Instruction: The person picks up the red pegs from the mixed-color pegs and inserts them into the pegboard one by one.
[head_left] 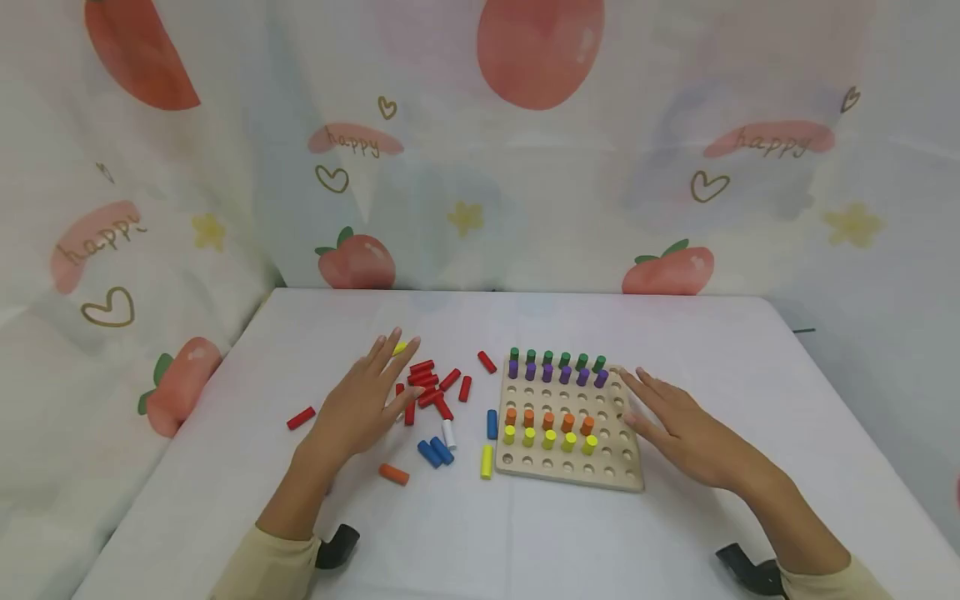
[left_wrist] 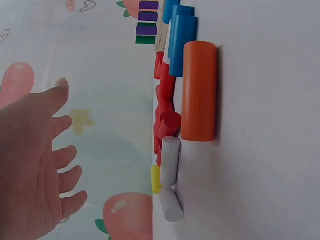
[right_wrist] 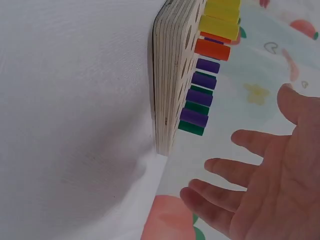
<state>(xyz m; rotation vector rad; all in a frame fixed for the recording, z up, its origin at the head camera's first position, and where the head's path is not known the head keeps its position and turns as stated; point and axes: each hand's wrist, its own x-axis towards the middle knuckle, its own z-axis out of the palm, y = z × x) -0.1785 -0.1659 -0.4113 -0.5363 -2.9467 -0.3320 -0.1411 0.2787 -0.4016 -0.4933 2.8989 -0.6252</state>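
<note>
My left hand point(head_left: 363, 404) hovers over the left part of the table with its fingers spread, holding nothing. Under and beside it lie many loose red pegs point(head_left: 450, 380), two blue pegs point(head_left: 430, 454), a white peg point(head_left: 448, 434) and an orange peg point(left_wrist: 200, 92). My right hand point(head_left: 678, 433) hangs at the right edge of a wooden pegboard point(head_left: 634, 477), fingers extended and nothing in them. Upright in the board stand rows of green pegs point(head_left: 548, 358), purple pegs point(head_left: 565, 375), orange pegs point(head_left: 548, 418) and yellow pegs point(head_left: 550, 439). Other holes are bare.
Along the board's left side lie a yellow peg point(head_left: 487, 462) and another blue peg point(head_left: 492, 424). One red peg point(head_left: 301, 418) sits apart at the far left. A white cloth covers the table point(head_left: 450, 542), and a patterned curtain point(head_left: 525, 192) hangs behind it.
</note>
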